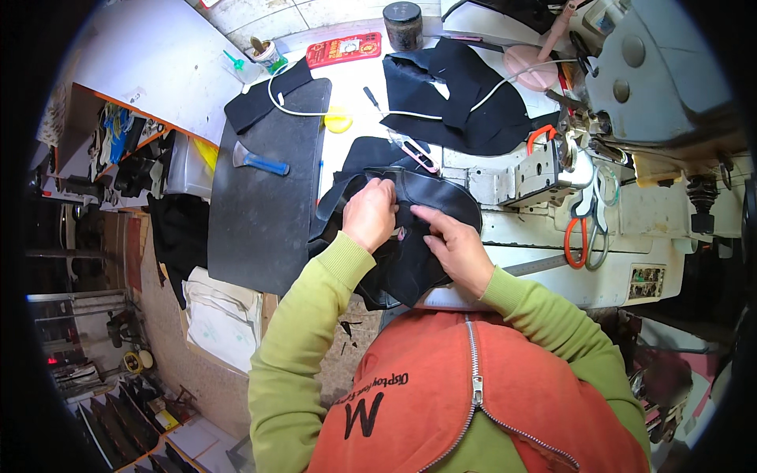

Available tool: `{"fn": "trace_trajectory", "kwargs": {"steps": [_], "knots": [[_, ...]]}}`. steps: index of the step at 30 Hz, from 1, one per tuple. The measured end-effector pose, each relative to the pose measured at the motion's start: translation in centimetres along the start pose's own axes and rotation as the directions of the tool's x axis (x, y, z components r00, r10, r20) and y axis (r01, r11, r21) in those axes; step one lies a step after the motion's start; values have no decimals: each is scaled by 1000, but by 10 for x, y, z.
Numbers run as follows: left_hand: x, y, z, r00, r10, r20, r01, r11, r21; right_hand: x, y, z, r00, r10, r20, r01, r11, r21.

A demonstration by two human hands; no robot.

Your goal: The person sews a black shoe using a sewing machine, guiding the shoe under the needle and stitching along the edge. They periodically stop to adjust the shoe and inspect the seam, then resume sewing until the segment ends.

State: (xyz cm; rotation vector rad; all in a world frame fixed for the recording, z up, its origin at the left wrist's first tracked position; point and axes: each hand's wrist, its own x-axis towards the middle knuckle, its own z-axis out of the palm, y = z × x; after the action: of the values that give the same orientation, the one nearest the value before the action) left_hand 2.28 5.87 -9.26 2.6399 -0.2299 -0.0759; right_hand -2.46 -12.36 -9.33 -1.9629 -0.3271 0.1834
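A black leather piece with soft black lining (443,197) lies bunched at the table's front edge; its exact kind I cannot make out. My left hand (371,214) is closed on its upper left part, fingertips folded inward. From the right, my right hand (461,251) rests against the lining, with the index finger stretched out and the thumb apart from it. Between my hands shows a small pinkish spot, too small to name. Just beyond the piece lies a pink-and-white utility knife (415,151).
A sewing machine (544,169) stands on the right, with orange-handled scissors (577,240) nearby. On the left are a dark cutting mat (264,205) and a blue-handled tool (264,162). Black cut pieces (489,110), a white cable (296,113) and a dark jar (403,27) lie farther back.
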Motion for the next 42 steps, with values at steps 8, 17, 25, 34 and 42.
{"fn": "trace_trajectory", "kwargs": {"steps": [8,17,25,34,42], "knots": [[5,-3,1,1000,-25,9,26,999,-34,-3,6,4,946,258,196,-301,923,239],[-11,8,-17,998,-7,57,14,992,-125,-11,-8,6,920,260,294,-350,882,315],[-82,34,-28,929,320,188,-367,867,337,24,-3,-15,894,-411,178,447,848,-286],[-98,19,-27,864,419,279,-498,625,601,19,23,-7,791,-497,357,609,588,-533],[-96,25,-34,882,254,397,-444,731,518,11,23,-12,783,-492,381,620,563,-546]]}}
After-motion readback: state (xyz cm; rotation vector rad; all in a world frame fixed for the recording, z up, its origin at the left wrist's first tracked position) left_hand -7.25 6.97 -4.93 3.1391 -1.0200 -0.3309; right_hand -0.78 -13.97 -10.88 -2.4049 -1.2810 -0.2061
